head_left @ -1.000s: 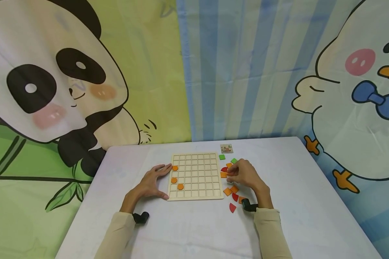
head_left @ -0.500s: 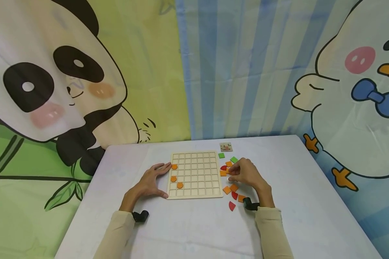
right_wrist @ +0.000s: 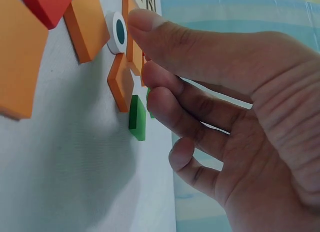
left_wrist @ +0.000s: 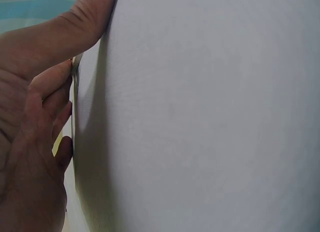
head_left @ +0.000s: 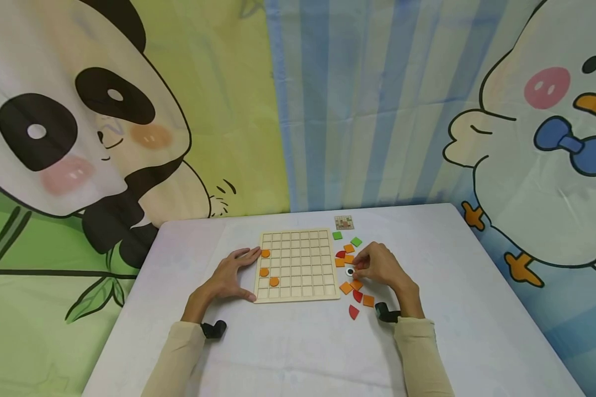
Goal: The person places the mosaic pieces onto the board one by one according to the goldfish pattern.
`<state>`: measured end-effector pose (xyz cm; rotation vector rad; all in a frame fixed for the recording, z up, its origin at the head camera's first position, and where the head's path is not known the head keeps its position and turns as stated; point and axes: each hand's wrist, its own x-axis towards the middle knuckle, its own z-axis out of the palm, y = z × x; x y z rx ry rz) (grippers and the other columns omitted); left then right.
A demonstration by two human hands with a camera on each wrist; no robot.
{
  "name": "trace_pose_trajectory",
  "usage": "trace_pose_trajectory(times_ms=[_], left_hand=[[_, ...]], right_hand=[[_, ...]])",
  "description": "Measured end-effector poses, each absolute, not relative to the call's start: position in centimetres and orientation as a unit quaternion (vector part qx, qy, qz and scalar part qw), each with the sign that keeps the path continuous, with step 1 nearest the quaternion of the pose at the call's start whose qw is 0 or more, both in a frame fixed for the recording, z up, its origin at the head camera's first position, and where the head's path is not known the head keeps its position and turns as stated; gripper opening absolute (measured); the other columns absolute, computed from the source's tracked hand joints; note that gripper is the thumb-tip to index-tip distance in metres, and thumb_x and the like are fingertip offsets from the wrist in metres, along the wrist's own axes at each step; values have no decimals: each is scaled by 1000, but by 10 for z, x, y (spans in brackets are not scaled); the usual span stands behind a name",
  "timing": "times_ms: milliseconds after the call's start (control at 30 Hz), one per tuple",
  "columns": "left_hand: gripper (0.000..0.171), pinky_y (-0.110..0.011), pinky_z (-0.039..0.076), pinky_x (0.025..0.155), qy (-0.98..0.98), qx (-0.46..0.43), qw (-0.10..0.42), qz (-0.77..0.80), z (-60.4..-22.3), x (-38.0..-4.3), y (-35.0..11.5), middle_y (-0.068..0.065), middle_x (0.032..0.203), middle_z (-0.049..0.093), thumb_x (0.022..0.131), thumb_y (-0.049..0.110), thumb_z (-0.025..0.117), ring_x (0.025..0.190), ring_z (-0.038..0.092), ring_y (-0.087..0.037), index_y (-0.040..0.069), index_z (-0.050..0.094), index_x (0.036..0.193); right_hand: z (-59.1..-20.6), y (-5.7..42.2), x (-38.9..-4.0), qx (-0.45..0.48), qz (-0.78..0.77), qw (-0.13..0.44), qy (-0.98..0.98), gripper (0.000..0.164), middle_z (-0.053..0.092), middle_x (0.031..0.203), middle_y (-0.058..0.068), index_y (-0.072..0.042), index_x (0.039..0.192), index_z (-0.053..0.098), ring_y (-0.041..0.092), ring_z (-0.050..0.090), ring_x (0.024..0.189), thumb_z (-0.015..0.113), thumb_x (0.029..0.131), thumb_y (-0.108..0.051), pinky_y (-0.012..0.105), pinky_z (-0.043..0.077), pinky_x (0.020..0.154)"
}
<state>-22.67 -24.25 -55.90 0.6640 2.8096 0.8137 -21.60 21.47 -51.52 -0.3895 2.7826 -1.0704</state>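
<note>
In the head view, my left hand (head_left: 227, 278) rests with spread fingers against the left side of a wooden grid board (head_left: 298, 264), thumb at its near corner. Three orange round pieces (head_left: 274, 282) sit in cells at the board's left. My right hand (head_left: 379, 266) is over the loose pieces beside the board's right edge. Its fingertips are right at a white disc (head_left: 350, 272) with a dark centre, which lies flat on the table. In the right wrist view, the thumb and loosely bent fingers show nothing between them; the index finger is mostly hidden behind the thumb.
Around the right hand lie several orange squares (head_left: 368, 301), red quarter-circle pieces (head_left: 354, 312) and green squares (head_left: 338, 235). Behind them is a small patterned card (head_left: 344, 222). The white table (head_left: 298, 353) ends at a printed curtain (head_left: 228, 110).
My right hand has shifted slightly rightward, uncovering the white disc and an orange square that its fingers overlapped. The left hand stays at the board's edge. The head view has tilted slightly.
</note>
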Motion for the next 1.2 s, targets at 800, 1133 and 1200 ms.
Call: trace_pose_trajectory(times_ms=[800, 1133, 1200], left_hand=[[137, -81, 29, 123, 936, 210, 73, 272, -560, -227, -242, -5, 178, 39, 56, 48, 109, 165, 29, -45, 21, 39, 171], [137, -81, 29, 123, 934, 211, 78, 277, -560, -227, -242, -4, 179, 37, 56, 48, 109, 165, 28, -44, 21, 38, 171], [137, -80, 28, 124, 933, 211, 80, 279, -560, -227, -242, -3, 179, 37, 56, 47, 109, 166, 27, -43, 22, 38, 171]], right_hand=[[-513, 218, -188, -123, -334, 105, 929, 20, 72, 78, -2, -9, 93, 85, 16, 61, 73, 98, 78, -9, 27, 54, 66], [-515, 215, -177, -111, -330, 125, 929, 25, 66, 72, 0, -12, 86, 82, 16, 59, 70, 103, 74, -19, 26, 51, 64], [-516, 215, -175, -112, -324, 124, 931, 26, 65, 70, -1, -14, 83, 81, 16, 58, 69, 104, 72, -22, 26, 50, 63]])
